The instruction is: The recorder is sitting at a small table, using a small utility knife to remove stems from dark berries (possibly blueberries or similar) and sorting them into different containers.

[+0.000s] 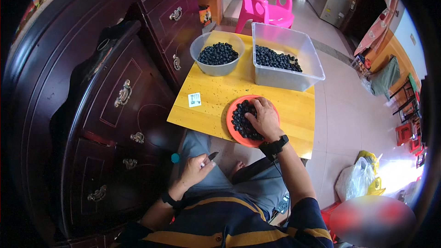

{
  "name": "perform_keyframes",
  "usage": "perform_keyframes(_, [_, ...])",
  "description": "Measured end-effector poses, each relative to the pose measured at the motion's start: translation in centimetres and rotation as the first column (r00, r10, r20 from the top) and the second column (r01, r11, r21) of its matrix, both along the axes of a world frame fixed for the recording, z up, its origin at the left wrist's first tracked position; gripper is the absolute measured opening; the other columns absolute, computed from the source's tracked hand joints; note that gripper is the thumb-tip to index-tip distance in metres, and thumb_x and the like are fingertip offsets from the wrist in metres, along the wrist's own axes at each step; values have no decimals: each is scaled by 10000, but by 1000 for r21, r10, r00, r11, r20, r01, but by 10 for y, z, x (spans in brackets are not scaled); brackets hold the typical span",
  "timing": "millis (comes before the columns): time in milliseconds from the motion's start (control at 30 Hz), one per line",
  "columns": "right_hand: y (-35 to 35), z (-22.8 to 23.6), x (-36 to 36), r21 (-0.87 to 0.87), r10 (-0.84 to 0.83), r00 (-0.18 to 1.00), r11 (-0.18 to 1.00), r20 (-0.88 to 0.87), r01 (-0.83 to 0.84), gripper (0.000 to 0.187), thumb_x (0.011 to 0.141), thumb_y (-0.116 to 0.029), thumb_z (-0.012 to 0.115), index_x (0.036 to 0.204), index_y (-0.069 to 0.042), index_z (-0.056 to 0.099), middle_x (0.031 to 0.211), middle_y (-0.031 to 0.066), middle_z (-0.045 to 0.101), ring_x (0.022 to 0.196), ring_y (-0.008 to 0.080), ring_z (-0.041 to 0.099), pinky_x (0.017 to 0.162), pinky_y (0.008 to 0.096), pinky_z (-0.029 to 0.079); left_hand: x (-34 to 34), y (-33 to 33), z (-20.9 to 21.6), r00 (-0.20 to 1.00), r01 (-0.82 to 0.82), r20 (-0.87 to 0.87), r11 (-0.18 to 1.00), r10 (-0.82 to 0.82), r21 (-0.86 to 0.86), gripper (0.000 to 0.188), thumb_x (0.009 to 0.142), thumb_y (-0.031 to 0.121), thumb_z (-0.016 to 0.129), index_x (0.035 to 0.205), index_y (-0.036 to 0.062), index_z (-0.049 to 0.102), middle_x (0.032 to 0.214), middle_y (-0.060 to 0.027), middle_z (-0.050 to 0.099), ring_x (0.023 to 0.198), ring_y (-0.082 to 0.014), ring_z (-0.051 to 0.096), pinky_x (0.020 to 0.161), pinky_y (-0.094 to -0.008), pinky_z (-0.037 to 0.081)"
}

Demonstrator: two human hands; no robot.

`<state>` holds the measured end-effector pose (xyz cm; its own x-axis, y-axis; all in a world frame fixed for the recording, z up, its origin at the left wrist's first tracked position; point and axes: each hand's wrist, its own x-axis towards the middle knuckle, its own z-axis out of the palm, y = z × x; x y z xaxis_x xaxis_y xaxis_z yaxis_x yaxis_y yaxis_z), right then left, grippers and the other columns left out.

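Observation:
On the yellow tabletop, an orange-red plate (229,126) holds many small, round, dark fruits (242,118). My right hand (264,120) rests over the plate's right side, its fingers among the fruits and the thumb apart from them. Some fruit lies hidden under the palm. Lower and to the left, above my lap, my left hand (196,171) is closed around the handle of a small knife (212,155). The dark blade points up and to the right, off the table's near edge.
Behind the plate stand a round translucent bowl (217,70) and a rectangular clear bin (287,80), both with dark fruits. A white square card (194,99) lies on the yellow table (209,115). Dark wooden cabinets (115,124) close in on the left. A pink chair (257,7) stands beyond.

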<state>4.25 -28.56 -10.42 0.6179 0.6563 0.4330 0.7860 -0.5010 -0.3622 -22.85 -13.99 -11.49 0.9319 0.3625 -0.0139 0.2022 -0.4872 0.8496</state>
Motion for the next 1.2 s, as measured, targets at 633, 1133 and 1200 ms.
perform_keyframes(633, [-28, -8, -19, -77, 0, 999, 997, -49, -4, 358, 839, -289, 675, 1104, -60, 601, 1036, 165, 580, 1013, 349, 569, 899, 449, 452, -1, -5, -6, 1000, 18, -12, 1000, -18, 12, 244, 849, 192, 700, 747, 5, 582, 607, -98, 592, 553, -150, 582, 532, -313, 453])
perform_keyframes(1133, [-27, -9, -26, -137, -109, 981, 987, -160, 88, 286, 857, -301, 653, 947, -37, 587, 936, 182, 589, 907, 363, 602, 799, 460, 489, -1, -11, -15, 997, 67, -48, 998, -67, 6, 215, 846, 156, 705, 757, 1, 584, 649, -84, 627, 588, -126, 593, 558, -295, 469])
perform_keyframes(1200, [-27, -10, -26, -135, -109, 978, 987, -178, 85, 278, 864, -295, 646, 938, -35, 583, 927, 184, 593, 897, 364, 609, 791, 459, 495, -1, -11, -16, 996, 72, -44, 997, -71, 6, 214, 847, 153, 703, 757, 1, 582, 643, -81, 621, 591, -124, 594, 557, -296, 467])
